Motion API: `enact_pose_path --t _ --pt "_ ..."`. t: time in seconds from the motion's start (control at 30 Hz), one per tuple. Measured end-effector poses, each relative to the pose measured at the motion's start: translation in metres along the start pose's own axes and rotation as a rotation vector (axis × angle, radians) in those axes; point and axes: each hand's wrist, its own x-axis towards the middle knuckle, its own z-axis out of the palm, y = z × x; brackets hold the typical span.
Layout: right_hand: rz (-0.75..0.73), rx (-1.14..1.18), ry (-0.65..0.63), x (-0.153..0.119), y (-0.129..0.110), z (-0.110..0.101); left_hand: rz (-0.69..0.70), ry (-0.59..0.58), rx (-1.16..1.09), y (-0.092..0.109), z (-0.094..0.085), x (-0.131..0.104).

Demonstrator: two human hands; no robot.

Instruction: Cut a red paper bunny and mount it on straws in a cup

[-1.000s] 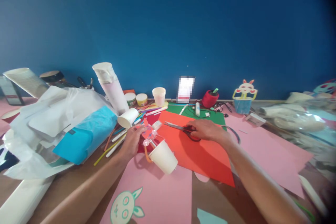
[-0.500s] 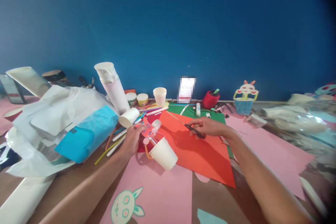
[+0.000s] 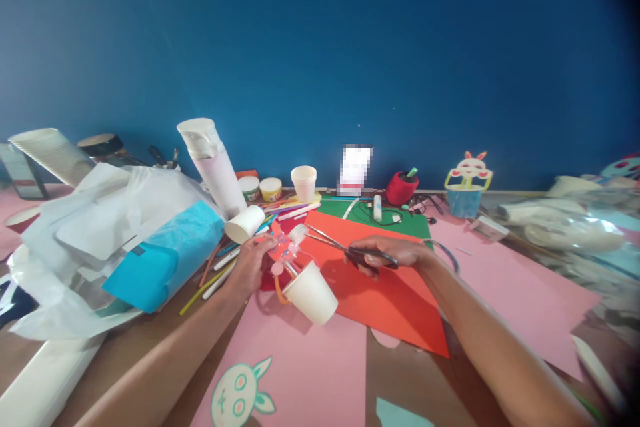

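My left hand [image 3: 256, 263] is closed on a pink paper cutout [image 3: 281, 248] joined to a tilted white paper cup [image 3: 313, 295]. An orange strip [image 3: 280, 288] curves along the cup's side, and a small roll of clear tape [image 3: 299, 235] is against the cutout. In my right hand [image 3: 383, 255] is a pair of scissors [image 3: 357, 253]. Their blades are parted and point left, toward the tape roll and cutout. Beneath the scissors lies an orange-red sheet of paper [image 3: 395, 310].
On the left sit a white plastic bag [image 3: 100, 203] and a blue packet [image 3: 165, 257]. Straws [image 3: 215, 280] and a lying cup [image 3: 244, 225] are near my left hand. A rabbit-topped blue cup [image 3: 463, 201] stands back right. A drawn rabbit face [image 3: 237, 390] lies on pink paper [image 3: 315, 367].
My right hand has turned the scissors and brought them slightly left and lower. The blades, nearly together before, are now parted. My left hand and the cup have hardly moved.
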Motion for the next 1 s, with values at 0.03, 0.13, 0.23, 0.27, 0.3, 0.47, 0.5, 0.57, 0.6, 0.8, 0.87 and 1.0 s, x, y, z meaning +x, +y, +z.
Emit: enact_pose_path --t 0.03,0.13,0.23,0.27,0.3,0.47,0.5,0.57,0.6,0.8,0.87,1.0 --pt "0.016 0.005 -0.011 0.0 0.001 0.0 -0.004 -0.003 -0.005 0.001 0.001 0.0" --pt "0.036 0.02 -0.056 0.002 0.003 0.001 -0.008 -0.012 -0.022 0.003 0.002 -0.001" --pt "0.015 0.051 -0.086 0.005 0.004 0.003 -0.018 -0.023 -0.022 0.003 0.003 -0.002" --pt "0.01 0.057 -0.089 0.006 0.004 0.004 -0.025 -0.023 -0.023 0.004 0.003 -0.002" --pt "0.007 0.061 -0.089 0.008 0.004 0.005 -0.031 -0.019 -0.026 0.004 0.003 -0.003" --pt "0.006 0.11 -0.079 0.014 0.003 0.012 -0.071 -0.014 -0.06 0.006 0.003 -0.004" --pt "0.003 0.128 -0.072 0.016 0.003 0.013 -0.071 -0.014 -0.06 0.006 0.004 -0.005" --pt "-0.002 0.159 -0.062 0.018 0.003 0.016 -0.066 -0.02 -0.053 0.006 0.004 -0.005" --pt "-0.005 0.171 -0.061 0.019 0.004 0.017 -0.068 -0.027 -0.049 0.006 0.005 -0.005" --pt "-0.046 0.206 -0.027 0.026 0.004 0.025 -0.084 -0.053 -0.054 0.004 0.003 -0.004" --pt "-0.056 0.208 -0.013 0.028 0.003 0.028 -0.092 -0.058 -0.055 0.002 0.002 -0.003" --pt "-0.067 0.203 0.023 0.032 0.001 0.033 -0.109 -0.056 -0.063 0.001 0.002 -0.003"
